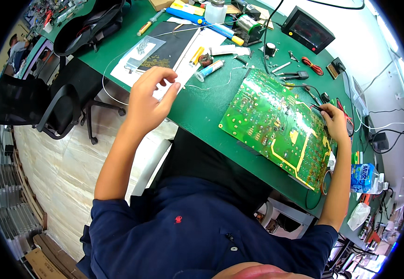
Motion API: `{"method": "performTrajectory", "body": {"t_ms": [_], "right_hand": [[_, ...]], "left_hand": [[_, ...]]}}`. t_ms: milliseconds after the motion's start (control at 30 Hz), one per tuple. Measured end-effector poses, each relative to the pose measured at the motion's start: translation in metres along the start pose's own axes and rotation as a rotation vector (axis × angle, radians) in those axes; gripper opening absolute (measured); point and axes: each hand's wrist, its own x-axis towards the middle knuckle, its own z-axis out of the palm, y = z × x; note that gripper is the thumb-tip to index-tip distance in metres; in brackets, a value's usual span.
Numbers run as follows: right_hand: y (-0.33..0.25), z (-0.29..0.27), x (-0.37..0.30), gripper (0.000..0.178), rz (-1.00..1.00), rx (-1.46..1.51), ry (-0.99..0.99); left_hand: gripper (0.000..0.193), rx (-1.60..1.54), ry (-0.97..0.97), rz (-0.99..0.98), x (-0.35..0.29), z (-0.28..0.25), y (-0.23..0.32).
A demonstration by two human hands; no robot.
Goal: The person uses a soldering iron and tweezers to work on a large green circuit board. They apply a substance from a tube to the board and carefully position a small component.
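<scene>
My left hand (153,100) is raised over the table's front edge, beside white paper sheets (123,72). Its fingers curl towards the thumb on a thin solder wire (211,87), which runs on across the tabletop towards the board; the exact grip is partly hidden. A large green circuit board (276,128) lies at the right, solder side up, its near edge reaching the table's front. Over its right edge, my right hand (336,122) pinches slim black tweezers (317,108), tips pointing left onto the board.
Behind the board stand a solder spool (249,23) and a small black-framed screen (308,29). Syringes (210,70), a blue solder sucker (183,15) and a black bag (88,28) lie on the green table. A blue package (362,177) sits beyond my right forearm. Office chairs (25,102) stand left.
</scene>
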Motion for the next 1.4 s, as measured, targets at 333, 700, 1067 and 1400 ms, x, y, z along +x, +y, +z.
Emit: {"method": "performTrajectory", "body": {"t_ms": [333, 700, 1067, 1400], "right_hand": [[-0.020, -0.010, -0.006, 0.018, -0.093, -0.038, 0.265], [-0.076, -0.010, -0.034, 0.020, -0.189, 0.105, 0.484], [-0.092, 0.031, -0.045, 0.018, -0.293, 0.333, 0.525], [-0.077, 0.036, -0.043, 0.023, -0.346, 0.229, 0.536]], "left_hand": [[0.024, 0.572, -0.301, 0.104, 0.050, 0.073, -0.004], [0.023, 0.630, -0.229, 0.046, 0.053, 0.085, -0.005], [0.026, -0.070, -0.194, 0.304, 0.065, 0.081, 0.043], [0.026, -0.238, -0.343, 0.373, 0.129, 0.146, 0.049]]}}
